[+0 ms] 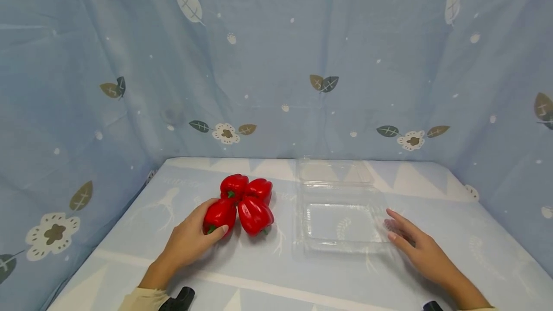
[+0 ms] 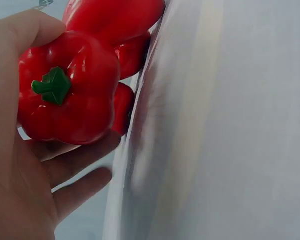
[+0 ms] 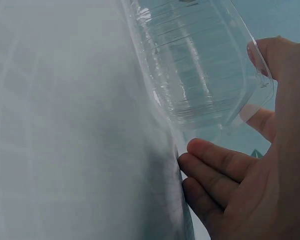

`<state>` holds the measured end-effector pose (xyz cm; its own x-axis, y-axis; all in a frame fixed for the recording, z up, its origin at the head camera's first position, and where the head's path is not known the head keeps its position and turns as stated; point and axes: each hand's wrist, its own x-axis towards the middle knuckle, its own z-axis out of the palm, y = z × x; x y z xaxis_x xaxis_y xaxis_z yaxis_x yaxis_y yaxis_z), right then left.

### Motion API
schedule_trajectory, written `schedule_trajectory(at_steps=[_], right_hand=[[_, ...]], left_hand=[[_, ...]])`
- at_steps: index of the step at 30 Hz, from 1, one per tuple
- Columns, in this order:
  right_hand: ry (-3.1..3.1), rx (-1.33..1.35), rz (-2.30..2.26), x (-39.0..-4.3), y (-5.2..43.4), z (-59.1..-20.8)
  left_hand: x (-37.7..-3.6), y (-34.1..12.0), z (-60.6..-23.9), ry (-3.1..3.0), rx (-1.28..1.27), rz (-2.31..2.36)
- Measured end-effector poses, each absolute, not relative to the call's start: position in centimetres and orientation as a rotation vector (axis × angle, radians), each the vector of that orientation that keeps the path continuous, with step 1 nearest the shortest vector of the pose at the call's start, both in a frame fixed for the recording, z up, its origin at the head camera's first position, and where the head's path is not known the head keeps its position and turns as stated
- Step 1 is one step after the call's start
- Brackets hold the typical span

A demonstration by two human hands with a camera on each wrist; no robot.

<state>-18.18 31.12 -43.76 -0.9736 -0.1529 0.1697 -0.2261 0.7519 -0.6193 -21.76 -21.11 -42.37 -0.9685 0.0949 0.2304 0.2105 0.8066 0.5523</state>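
Several red bell peppers lie bunched together on the left of the table. My left hand grips the front-left pepper, thumb on its near side and fingers round its far side. In the left wrist view that pepper shows its green stem, held in the left hand, with other peppers behind it. A clear plastic clamshell container lies open to the right, empty. My right hand touches its right front rim with fairly straight fingers. The right wrist view shows the container against the right hand.
The container's lid lies flat behind its base. The pale blue patterned tablecloth covers the table. Blue leaf-print cloth walls close in the back and both sides. Black wrist-camera mounts show at the bottom edge.
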Motion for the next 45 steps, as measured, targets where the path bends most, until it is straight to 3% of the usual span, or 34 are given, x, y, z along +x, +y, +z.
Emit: schedule_trajectory(at_steps=[6, 19, 45], right_hand=[[-2.837, 0.307, 0.998, -18.0, 31.1, -43.3], [-2.826, 0.312, 1.067, -18.2, 31.1, -44.1], [-2.773, 0.370, 1.064, -18.5, 31.2, -43.9]], left_hand=[[-21.9, -20.6, -42.2, -2.674, -0.260, -1.308], [-21.8, -21.0, -42.3, -2.510, -0.222, -1.574], [-21.7, -20.8, -40.8, -2.251, -0.230, -1.736]])
